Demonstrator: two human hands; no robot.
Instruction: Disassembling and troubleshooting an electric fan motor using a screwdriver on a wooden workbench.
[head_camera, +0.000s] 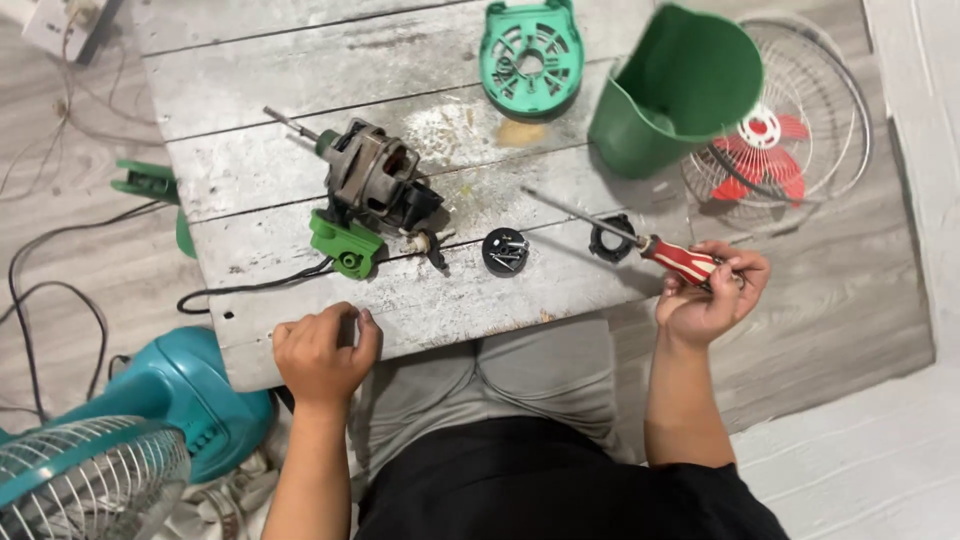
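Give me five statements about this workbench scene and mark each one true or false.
1. The right hand holds a screwdriver with a red handle. True.
2. The left hand grips the fan motor. False: it rests on the wooden table edge, apart from the motor.
3. A small black cap holding screws lies on the table. True.
4. The green housing lies on the floor. False: it sits on the table.
5. The fan guard encloses red blades. True.
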